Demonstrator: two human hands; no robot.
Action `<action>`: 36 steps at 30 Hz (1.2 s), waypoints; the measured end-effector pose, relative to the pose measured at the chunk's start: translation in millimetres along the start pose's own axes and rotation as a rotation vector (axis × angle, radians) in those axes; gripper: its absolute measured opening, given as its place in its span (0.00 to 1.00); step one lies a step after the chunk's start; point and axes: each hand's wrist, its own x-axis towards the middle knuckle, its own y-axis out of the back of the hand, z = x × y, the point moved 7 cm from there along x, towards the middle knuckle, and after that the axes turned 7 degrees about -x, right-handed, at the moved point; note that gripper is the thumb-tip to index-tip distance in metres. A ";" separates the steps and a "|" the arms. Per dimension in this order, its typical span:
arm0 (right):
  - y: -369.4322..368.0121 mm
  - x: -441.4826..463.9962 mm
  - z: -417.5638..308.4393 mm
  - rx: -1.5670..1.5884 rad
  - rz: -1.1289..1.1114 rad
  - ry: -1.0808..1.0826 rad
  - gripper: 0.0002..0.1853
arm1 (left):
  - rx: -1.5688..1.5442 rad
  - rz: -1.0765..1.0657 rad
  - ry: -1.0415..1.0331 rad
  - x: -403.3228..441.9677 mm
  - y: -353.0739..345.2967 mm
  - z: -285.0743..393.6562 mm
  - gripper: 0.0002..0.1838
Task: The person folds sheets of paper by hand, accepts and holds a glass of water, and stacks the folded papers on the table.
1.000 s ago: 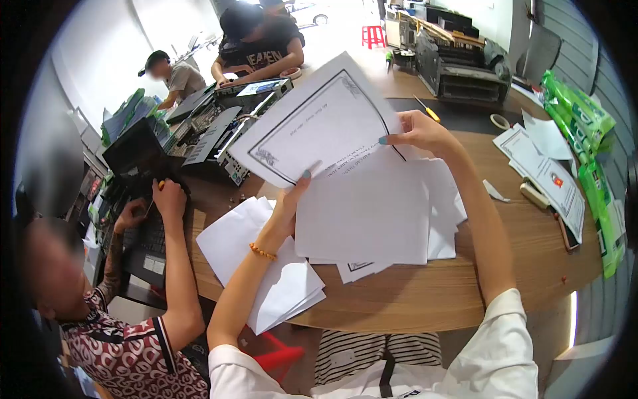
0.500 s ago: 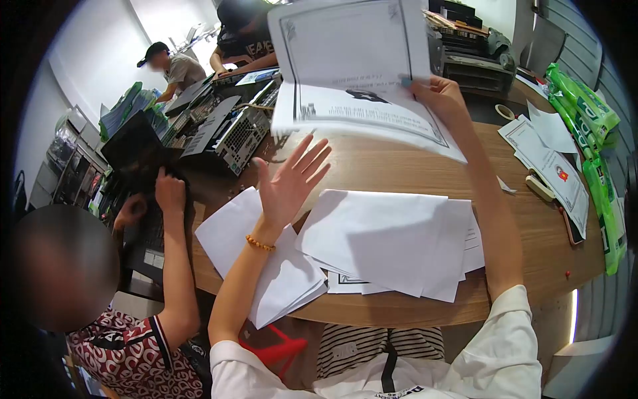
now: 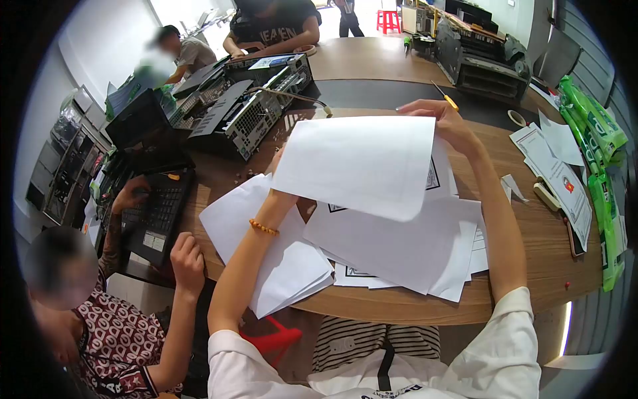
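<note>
A white sheet of paper (image 3: 355, 163) is raised above the table, its blank side towards me. My right hand (image 3: 452, 130) grips it near the upper right corner. My left hand (image 3: 282, 189), with a beaded bracelet at the wrist, is behind the sheet's left edge; its fingers are mostly hidden, so its grip cannot be made out. Behind the raised sheet, part of a page with a black printed border (image 3: 435, 176) shows. A loose stack of white sheets (image 3: 405, 246) lies below, and another paper stack (image 3: 272, 263) is to its left.
An opened computer case (image 3: 249, 120) stands behind the left stack. A person beside me sits at a black laptop (image 3: 156, 206). To the right are printed certificates (image 3: 558, 176), a tape roll (image 3: 516, 118) and green plastic packs (image 3: 595, 133). Other people are across the table.
The raised paper has come down and now shows a blank side instead of print. My right hand has lowered with it. My left hand, spread open before, has gone behind the sheet.
</note>
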 end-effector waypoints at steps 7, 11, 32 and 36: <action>19.2 -0.3 -3.5 0.266 0.147 0.156 0.06 | 0.226 -0.020 -0.007 0.5 3.5 7.5 0.09; 19.1 -2.6 -1.6 0.342 0.038 0.126 0.09 | 0.254 -0.077 0.010 -0.7 -5.2 8.8 0.16; -19.5 7.4 -22.7 0.638 -0.087 -0.145 0.31 | 0.227 -0.216 0.087 -16.8 -39.3 -1.0 0.11; -31.4 12.2 -14.4 0.288 0.107 -0.194 0.21 | 0.248 -0.129 0.022 -13.5 -29.2 -4.3 0.11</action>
